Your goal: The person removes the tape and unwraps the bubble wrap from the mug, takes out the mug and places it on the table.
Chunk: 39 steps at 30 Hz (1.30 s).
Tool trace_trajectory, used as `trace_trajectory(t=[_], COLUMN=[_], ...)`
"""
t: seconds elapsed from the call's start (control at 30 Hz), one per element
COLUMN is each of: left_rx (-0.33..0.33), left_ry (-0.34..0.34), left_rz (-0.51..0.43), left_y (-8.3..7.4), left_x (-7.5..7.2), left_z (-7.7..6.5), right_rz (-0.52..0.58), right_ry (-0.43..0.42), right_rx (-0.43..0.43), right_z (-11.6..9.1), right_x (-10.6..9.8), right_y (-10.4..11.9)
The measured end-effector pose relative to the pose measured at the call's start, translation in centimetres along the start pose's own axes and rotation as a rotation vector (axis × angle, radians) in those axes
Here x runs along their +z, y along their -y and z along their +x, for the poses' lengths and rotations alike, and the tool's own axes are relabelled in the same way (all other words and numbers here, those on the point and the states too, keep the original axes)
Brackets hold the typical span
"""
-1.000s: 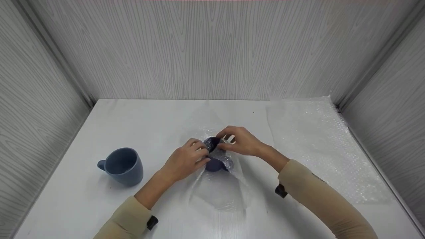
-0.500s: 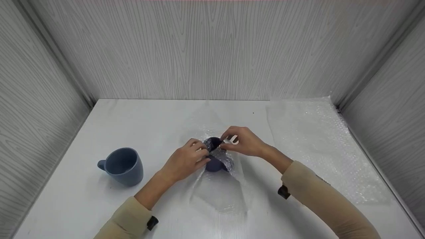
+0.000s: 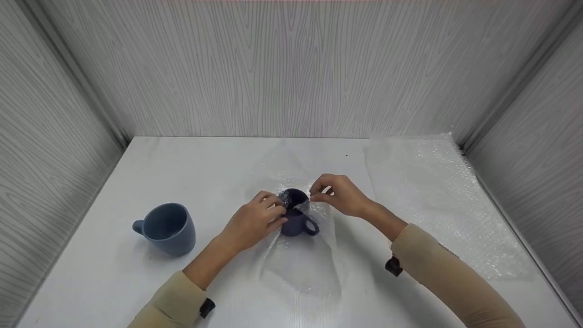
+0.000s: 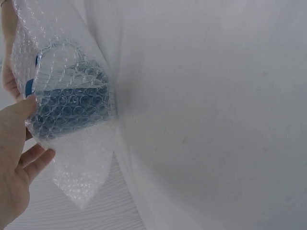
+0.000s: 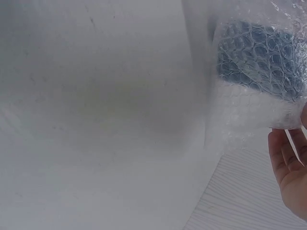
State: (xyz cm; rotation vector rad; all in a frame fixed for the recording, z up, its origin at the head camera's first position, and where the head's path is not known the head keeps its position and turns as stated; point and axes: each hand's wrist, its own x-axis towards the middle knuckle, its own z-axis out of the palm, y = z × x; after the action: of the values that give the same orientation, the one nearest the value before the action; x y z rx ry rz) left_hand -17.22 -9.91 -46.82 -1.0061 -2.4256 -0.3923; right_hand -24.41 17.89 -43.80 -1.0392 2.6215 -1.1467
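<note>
A small dark blue mug (image 3: 293,224) stands mid-table on a sheet of bubble wrap (image 3: 303,269), its handle pointing to the near right. Wrap is folded up around the mug's left side and over part of its mouth. My left hand (image 3: 253,221) holds that wrap against the left rim, thumb and fingers bent over it. To the right of the rim, my right hand (image 3: 339,195) pinches a corner of the wrap between thumb and fingers. In the left wrist view, bubbles cover the mug's side (image 4: 72,108); the right wrist view shows it through wrap as well.
A larger blue mug (image 3: 176,237) stands at the left with its handle to the left. Another bubble wrap sheet (image 3: 437,200) lies flat on the right side of the white table (image 3: 200,159). Wood-grain panels (image 3: 273,68) wall the back and sides.
My right hand has moved right, drawing the wrap flap off the mug's front and mouth. The handle and more of the opening now show. My left hand has stayed in place.
</note>
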Motion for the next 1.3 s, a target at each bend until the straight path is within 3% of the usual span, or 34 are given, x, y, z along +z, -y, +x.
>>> trace_trajectory(t=[0.37,0.83,1.3], left_rx=[-0.004,0.021,0.018], left_ry=[0.007,-0.033,-0.027], left_rz=[-0.003,0.014,0.003], left_y=[0.0,0.0,0.0], left_x=[0.0,0.1,0.2], left_z=[0.0,-0.1,-0.1], right_rz=[0.014,-0.001,-0.045], right_ry=[-0.030,-0.021,-0.025], right_rx=[0.029,0.053,0.040], right_z=[-0.9,-2.6,-4.3], right_x=[-0.5,-1.3,-2.4], right_y=[-0.6,-1.3,-2.1])
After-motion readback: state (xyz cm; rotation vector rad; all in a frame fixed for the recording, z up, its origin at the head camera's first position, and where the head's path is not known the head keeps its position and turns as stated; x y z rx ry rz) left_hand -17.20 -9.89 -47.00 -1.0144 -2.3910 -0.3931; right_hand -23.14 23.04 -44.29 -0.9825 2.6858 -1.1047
